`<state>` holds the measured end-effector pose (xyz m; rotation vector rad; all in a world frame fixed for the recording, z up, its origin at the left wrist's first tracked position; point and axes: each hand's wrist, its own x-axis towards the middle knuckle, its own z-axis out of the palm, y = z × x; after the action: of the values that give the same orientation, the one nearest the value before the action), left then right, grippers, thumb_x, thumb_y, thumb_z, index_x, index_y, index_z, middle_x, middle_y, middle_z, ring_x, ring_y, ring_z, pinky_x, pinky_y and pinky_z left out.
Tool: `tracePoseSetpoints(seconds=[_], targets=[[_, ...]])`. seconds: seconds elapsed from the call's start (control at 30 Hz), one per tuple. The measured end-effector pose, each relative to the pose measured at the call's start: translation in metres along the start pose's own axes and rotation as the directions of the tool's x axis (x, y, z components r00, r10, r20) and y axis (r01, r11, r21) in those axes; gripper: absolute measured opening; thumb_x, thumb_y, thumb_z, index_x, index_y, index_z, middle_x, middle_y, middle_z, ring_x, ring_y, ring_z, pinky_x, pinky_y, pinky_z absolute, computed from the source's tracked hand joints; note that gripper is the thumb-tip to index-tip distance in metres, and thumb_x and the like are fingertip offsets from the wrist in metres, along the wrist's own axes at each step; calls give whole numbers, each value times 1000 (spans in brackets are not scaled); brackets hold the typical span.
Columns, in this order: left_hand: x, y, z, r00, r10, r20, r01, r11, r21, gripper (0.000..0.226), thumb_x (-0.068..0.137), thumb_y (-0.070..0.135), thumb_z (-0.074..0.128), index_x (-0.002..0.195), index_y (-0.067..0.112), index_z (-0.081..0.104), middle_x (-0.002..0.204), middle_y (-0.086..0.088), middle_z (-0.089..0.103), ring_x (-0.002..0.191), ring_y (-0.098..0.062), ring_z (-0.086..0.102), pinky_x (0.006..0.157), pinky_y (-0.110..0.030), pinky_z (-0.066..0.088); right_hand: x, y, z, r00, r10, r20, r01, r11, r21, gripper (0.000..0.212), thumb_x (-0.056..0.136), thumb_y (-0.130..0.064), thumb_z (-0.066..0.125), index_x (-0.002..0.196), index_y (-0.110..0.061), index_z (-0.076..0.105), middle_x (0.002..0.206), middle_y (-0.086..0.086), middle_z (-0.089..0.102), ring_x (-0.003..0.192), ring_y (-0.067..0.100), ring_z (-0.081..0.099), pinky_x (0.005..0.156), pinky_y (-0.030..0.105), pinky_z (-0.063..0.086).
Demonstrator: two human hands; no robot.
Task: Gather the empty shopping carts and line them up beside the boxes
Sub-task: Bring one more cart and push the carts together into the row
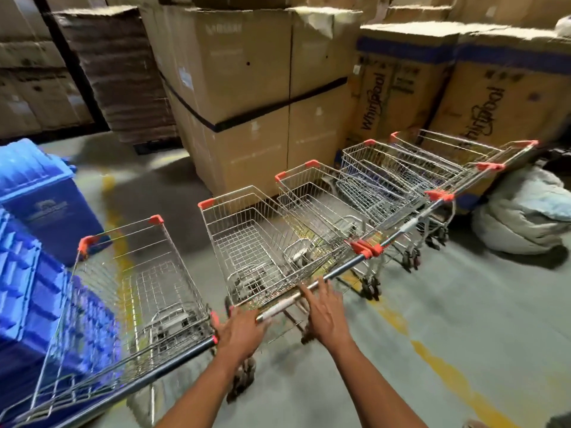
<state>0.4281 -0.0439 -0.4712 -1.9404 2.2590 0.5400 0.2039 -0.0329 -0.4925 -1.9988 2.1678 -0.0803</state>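
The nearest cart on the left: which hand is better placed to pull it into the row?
Probably the left hand. It rests at the gap between the two handles, right beside the end of the nearest cart. The right hand lies open, farther right, on the second cart's handle.

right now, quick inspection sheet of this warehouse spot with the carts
surface: grey concrete floor with worn yellow lines.
job's things: shopping carts stand side by side in a row, baskets empty, fronts toward the cardboard boxes; the leftmost cart sits angled, slightly out of line.
clutter: blue plastic crates and a blue bin at left; a grey sack at right.
grippers: left hand rests on a cart's handle bar, grip blurred; right hand lies open, fingers over the bar.
cables: nothing seen.
surroundings: stacked cartons, some marked Whirlpool; a stack of flattened cardboard.
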Motion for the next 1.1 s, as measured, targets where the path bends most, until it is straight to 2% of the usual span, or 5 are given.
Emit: tracePoseSetpoints(seconds=[0.13, 0.6, 0.8, 1.0, 1.1], targets=[[17, -4, 28, 996, -67, -58, 73, 992, 108, 79, 90, 85, 8, 144, 42, 47, 143, 11, 59, 150, -22, 33, 114, -77, -2, 20, 48, -6, 986, -166, 28, 166, 986, -2, 117, 74, -10, 88, 160, -48, 17, 172, 15, 7, 157, 36, 13, 125, 54, 20], [19, -1, 33, 980, -114, -162, 142, 975, 172, 73, 90, 85, 8, 94, 39, 65, 88, 16, 64, 111, -10, 61, 110, -70, 19, 115, 177, -34, 979, -148, -139, 135, 986, -100, 38, 106, -38, 50, 144, -42, 50, 171, 9, 10, 157, 35, 11, 125, 58, 15], [33, -15, 49, 976, -114, -183, 135, 985, 108, 59, 88, 86, 19, 95, 52, 66, 110, 16, 75, 129, -16, 60, 115, -53, -24, 156, 200, -27, 988, -152, 11, 153, 982, -114, 46, 89, -12, 75, 118, -39, 52, 160, 30, 31, 140, 50, 43, 107, 66, 43], [35, 25, 12, 946, -73, -315, 124, 982, 144, 19, 73, 79, 68, 84, 64, 62, 118, 13, 73, 140, -15, 40, 125, -47, -8, 183, 210, -46, 940, -333, 75, 340, 928, -151, 42, 95, -13, 70, 133, -22, 57, 160, 21, 36, 123, 38, 60, 98, 56, 53], [36, 34, 4, 948, -90, -305, 122, 989, 86, 33, 88, 83, 35, 88, 66, 64, 111, 22, 73, 118, -13, 63, 112, -51, 26, 196, 218, -42, 921, -376, 105, 390, 894, -221, 27, 84, -8, 81, 104, -22, 70, 152, 26, 46, 78, 22, 71, 65, 43, 61]])
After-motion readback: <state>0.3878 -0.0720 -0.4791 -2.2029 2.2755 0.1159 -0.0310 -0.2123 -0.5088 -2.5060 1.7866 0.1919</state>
